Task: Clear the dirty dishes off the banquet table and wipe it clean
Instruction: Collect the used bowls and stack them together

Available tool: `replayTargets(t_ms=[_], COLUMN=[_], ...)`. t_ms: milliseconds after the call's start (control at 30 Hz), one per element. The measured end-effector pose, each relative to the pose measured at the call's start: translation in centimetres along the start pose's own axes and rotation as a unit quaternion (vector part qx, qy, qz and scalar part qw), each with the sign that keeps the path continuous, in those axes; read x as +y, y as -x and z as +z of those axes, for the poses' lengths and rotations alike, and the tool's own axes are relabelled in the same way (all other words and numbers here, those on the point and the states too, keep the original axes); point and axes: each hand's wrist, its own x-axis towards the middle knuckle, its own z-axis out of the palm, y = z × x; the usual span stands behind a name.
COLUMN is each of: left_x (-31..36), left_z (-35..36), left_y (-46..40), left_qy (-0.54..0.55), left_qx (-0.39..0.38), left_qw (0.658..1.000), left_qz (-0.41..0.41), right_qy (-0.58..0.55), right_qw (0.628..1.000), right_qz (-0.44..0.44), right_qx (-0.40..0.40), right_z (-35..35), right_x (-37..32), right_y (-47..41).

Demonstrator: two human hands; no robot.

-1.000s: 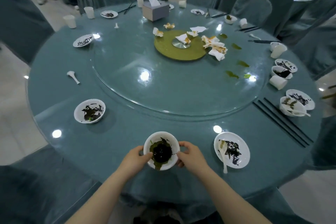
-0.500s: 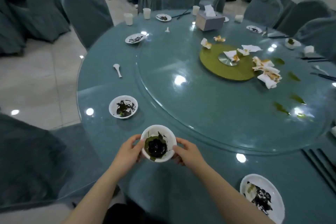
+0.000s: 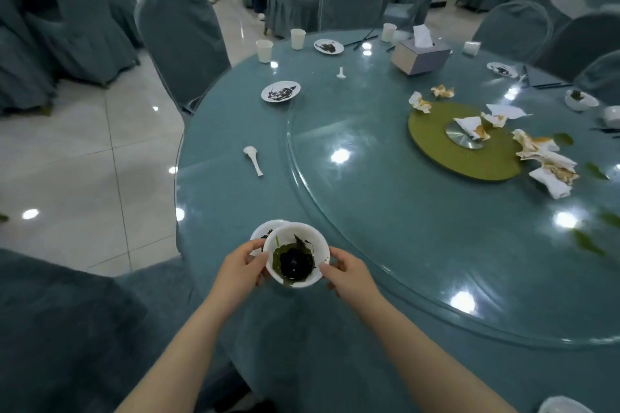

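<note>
The round counter (image 3: pixel 369 278) under its blue-green cloth spreads ahead and to the right of the hands. Its glass turntable (image 3: pixel 436 211) begins just beyond the right hand, and a green disc (image 3: pixel 436 151) sits at the turntable's middle, far ahead to the right, with crumpled, stained napkins (image 3: pixel 543 164) on and around it. A covered chair (image 3: pixel 177 40) stands at the counter's edge well ahead on the left, and a tissue box (image 3: pixel 419 57) rests at the far side. Ahead of the hands, a smeared plate (image 3: pixel 280 91) lies well away; a white spoon (image 3: pixel 252 157) is nearer, with two paper cups (image 3: pixel 263 50) past the plate. Both hands grasp one dirty bowl (image 3: pixel 295 258) with dark sauce and green bits inside: the left hand (image 3: pixel 240 270) curls round its left rim, the right hand (image 3: pixel 349 278) round its right. The bowl overlaps a second soiled bowl (image 3: pixel 265 231) on the counter, which peeks out just beyond the left hand's fingers; whether the two touch is unclear.
</note>
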Motion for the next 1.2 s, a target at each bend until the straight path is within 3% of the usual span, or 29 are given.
replayTargets(t_ms=[267, 467, 633, 800, 1200], left_x=[-1.1, -3.2, -3.7, -3.2, 2.6], left_z=[-2.7, -3.6, -3.2, -2.0, 7.8], left_y=[-6.1, -7.3, -8.0, -7.9, 0.0], left_qy=[-0.062, -0.255, -0.148, -0.125, -0.171], left_qx=[-0.08, -0.149, -0.165, -0.186, -0.343], left_qw=[0.995, 0.955, 0.972, 0.972, 0.922], left_qz=[-0.023, -0.031, -0.078, -0.073, 0.063], right_qy=[0.037, 0.052, 0.006, -0.055, -0.162], right_qw=[0.999, 0.997, 0.996, 0.987, 0.94], right_qz=[0.019, 0.037, 0.08, 0.105, 0.093], right_qx=[0.028, 0.033, 0.043, 0.108, 0.285], right_z=[3.8, 5.6, 6.3, 5.4, -2.3], right_x=[-1.0, 0.0, 0.8, 2.1, 5.2], right_y=[-4.2, -4.9, -5.0, -3.4, 10.8])
